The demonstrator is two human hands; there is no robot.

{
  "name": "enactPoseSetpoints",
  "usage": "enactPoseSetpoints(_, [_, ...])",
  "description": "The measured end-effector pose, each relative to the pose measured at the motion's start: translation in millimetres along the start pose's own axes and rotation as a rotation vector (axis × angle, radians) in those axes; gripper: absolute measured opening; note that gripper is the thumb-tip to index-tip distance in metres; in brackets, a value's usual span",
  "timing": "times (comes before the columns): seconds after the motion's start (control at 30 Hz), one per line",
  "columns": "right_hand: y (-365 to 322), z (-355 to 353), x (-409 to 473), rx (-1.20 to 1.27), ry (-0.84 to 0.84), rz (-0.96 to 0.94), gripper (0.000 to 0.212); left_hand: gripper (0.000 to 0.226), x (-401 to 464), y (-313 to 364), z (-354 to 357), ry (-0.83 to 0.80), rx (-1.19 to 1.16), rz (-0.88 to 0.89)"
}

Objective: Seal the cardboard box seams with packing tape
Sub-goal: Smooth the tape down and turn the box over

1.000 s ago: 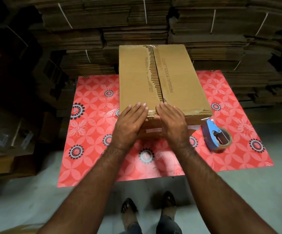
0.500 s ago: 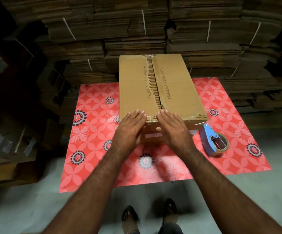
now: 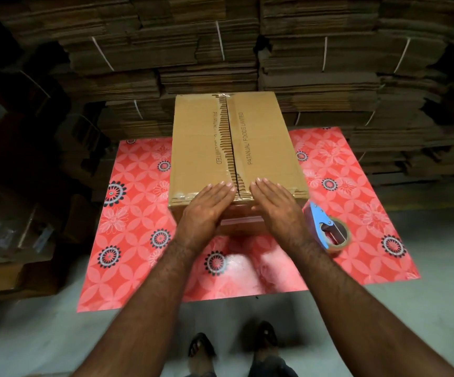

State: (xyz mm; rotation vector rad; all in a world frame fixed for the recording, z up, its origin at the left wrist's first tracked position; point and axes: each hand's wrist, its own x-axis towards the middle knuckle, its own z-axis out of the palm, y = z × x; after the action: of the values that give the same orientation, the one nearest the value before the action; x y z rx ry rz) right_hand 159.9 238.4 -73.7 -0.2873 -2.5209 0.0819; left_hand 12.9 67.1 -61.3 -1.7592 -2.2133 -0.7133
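box flaps pressed flat by left hand and right hand, fingers straight, unchanged | seam untaped | tape dispenser untouched

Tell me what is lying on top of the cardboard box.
Both hands, left hand and right hand, lie flat on the cardboard box near its front edge, either side of the centre seam. What their palms cover is hidden.

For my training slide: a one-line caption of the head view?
Both hands, left and right, press flat beside the box seam; tape gun lies on the mat.
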Motion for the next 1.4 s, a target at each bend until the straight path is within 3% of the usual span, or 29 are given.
enactPoseSetpoints(0.17, [7.8,-10.6,10.0,0.037,-0.013,0.019,0.044,0.042,22.1,28.4,2.1,0.023,-0.014,-0.162])
enactPoseSetpoints(0.43, [28.8,-2.5,-4.7,0.051,-0.021,-0.033,0.043,0.044,15.9,21.3,12.6,-0.038,0.052,-0.046])
enactPoseSetpoints(0.63, [41.4,-2.8,-2.2,0.089,0.024,0.017,0.036,0.045,32.2,51.2,19.7,-0.002,0.079,-0.194])
enactPoseSetpoints(0.73, [45.9,0.3,-4.8,0.083,0.002,-0.021,0.041,0.041,33.1,52.4,30.0,0.0,0.149,-0.134])
enactPoseSetpoints(0.87, [51.4,-5.6,-12.0,0.09,-0.046,-0.077,0.041,0.053,24.1,46.7,23.9,-0.066,0.136,-0.075])
enactPoseSetpoints(1.0, [51.0,-20.7,-24.0,0.036,-0.065,0.007,0.044,0.052,33.5,69.7,21.8,-0.016,0.103,-0.154])
enactPoseSetpoints(1.1, [48.0,-24.8,-29.1,0.033,-0.087,0.053,0.044,0.063,42.5,96.9,35.8,-0.036,0.021,-0.137])
enactPoseSetpoints(1.4, [50.8,-42.7,-40.5,0.082,-0.038,0.267,0.05,0.08,48.1,121.4,38.6,-0.04,0.074,-0.159])
